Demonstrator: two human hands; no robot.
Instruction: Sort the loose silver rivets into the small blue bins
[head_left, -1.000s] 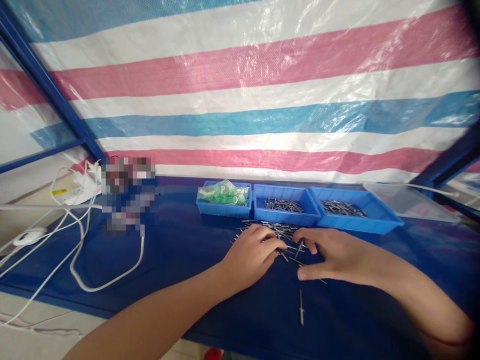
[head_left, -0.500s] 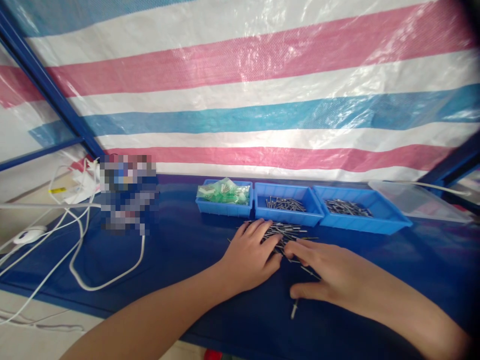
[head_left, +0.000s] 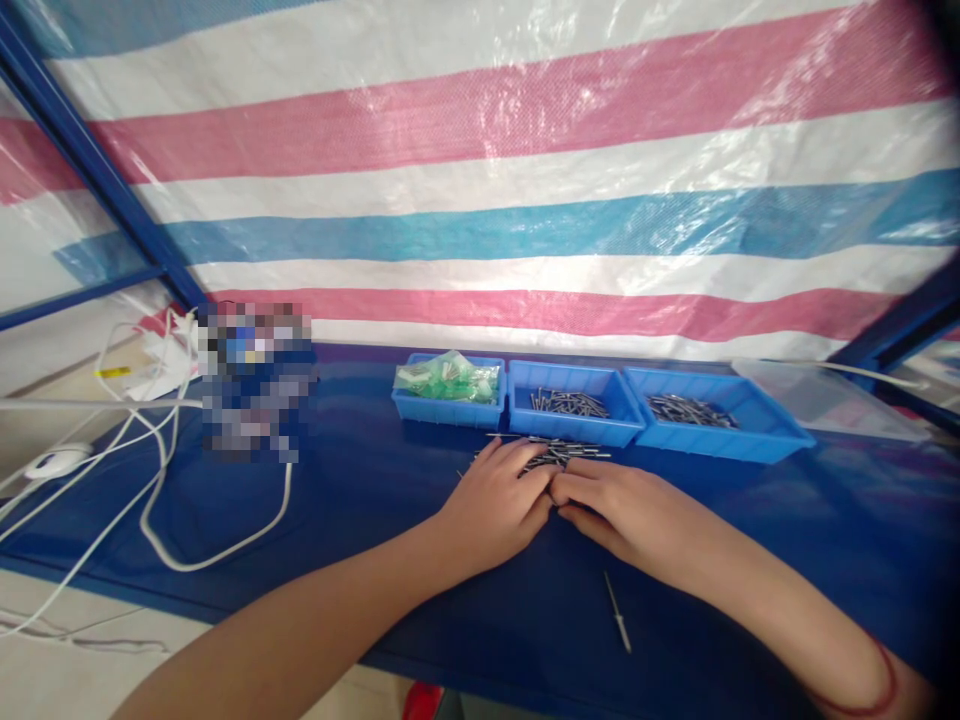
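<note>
A pile of blind rivets [head_left: 577, 453] lies on the blue tabletop [head_left: 345, 480]. Over its near left side rests my left hand [head_left: 499, 500], its fingers spread across the rivets and its thumb and index finger bent towards my right hand. My right hand [head_left: 611, 500] touches the left fingertips at the pile's near edge. Its fingers and thumb are pinched together, and what they hold, if anything, is hidden. One single rivet [head_left: 619, 613] lies apart, nearer to me.
Behind the pile stand three blue bins: the left bin [head_left: 450, 413] with green plastic bags [head_left: 448, 378], the middle bin [head_left: 581, 430] and right bin [head_left: 727, 445] with rivets. White cables [head_left: 161, 550] cross the left side. A striped tarp [head_left: 480, 235] hangs behind.
My right hand has moved left to meet my left hand, closing its fingers. The rivet below its thumb now lies alone on the tabletop. My left hand stays on the pile.
</note>
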